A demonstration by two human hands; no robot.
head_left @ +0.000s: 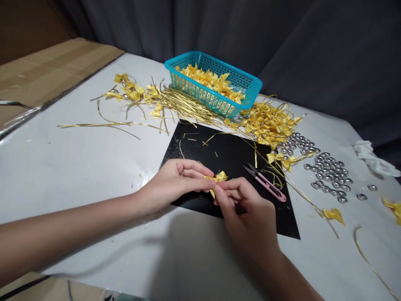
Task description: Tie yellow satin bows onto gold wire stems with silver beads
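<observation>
"Nearest, the left hand and right hand: why so close?"

"Their fingers pinch one yellow bow above the black mat, probably to steady something so small."

"Counts?"

"One pair of snips on the mat, likely for easy reach; one basket beyond it; beads right of it, too crowded to count."

The left hand and right hand pinch a bow over a mat. Snips lie on the mat; beyond it, a basket stands beside gold cords.
</observation>
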